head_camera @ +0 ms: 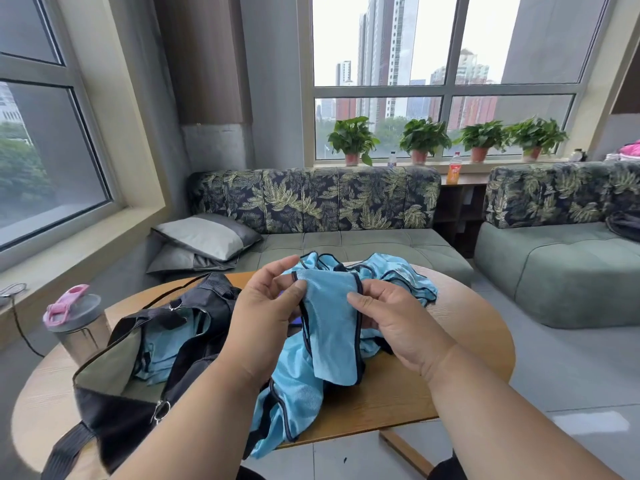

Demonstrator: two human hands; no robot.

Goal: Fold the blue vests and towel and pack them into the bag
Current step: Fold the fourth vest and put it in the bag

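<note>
1. Holding a blue vest (332, 327) up above the bench (398, 386), both hands work at its top edge: the left hand (263, 317) pinches the dark-trimmed strap between thumb and fingers (294, 292), and the right hand (398, 320) grips the opposite trimmed edge with its fingers curled round the cloth.
2. The held vest hangs down between the hands, and its lower part lies bunched on the bench and spills over the near edge.
3. More blue cloth (398, 275) lies heaped on the bench just behind the hands; it looks like further vests, though the folds hide where one piece ends and the next begins.
4. A black bag (145, 375) lies open on the bench to the left, touching the left forearm; light blue cloth (162, 348) already sits inside it, and whether that is a vest or the towel is hard to tell.
5. A clear bottle with a pink lid (74, 323) stands upright on the bench just left of the bag.
6. Behind the bench runs a green sofa (346, 244) with a leaf-print back, and two grey pillows (204, 237) are stacked at its left end.
7. Four potted plants (422, 140) stand in a row on the windowsill, with a bottle of orange drink (453, 168) near them.
</note>
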